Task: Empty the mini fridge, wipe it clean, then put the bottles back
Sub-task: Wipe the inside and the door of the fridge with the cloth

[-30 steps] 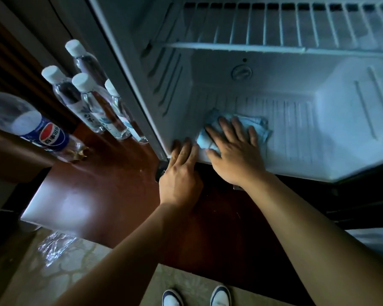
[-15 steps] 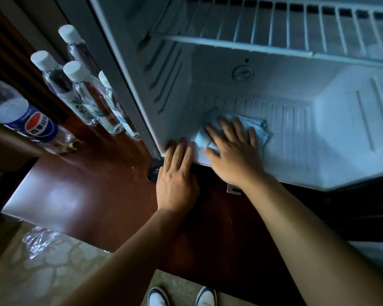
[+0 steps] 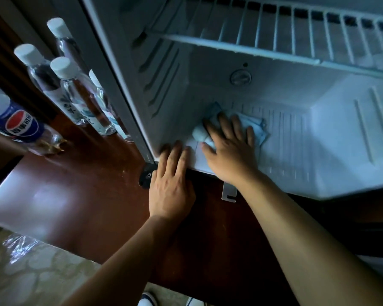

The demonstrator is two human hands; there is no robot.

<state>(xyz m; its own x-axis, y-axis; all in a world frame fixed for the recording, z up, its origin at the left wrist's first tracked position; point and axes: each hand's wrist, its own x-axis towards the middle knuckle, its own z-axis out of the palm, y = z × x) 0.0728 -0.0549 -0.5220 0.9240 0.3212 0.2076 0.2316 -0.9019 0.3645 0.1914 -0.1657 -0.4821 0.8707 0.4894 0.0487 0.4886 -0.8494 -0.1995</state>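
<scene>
While pressing flat, fingers spread, the right hand (image 3: pixel 229 149) is pinning a soft blue cloth (image 3: pixel 255 127) to the ribbed white fridge floor (image 3: pixel 296 151), left hand (image 3: pixel 171 184) lying open on its front edge, clear plastic bottles (image 3: pixel 71 93) standing on the glossy wooden table (image 3: pixel 75 184).

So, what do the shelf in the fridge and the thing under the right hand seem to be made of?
The shelf looks like white coated metal wire: thin parallel bars with gaps. The cloth under the right hand seems soft pale-blue fabric, since it folds and bunches; the exact fibre cannot be told.
</scene>
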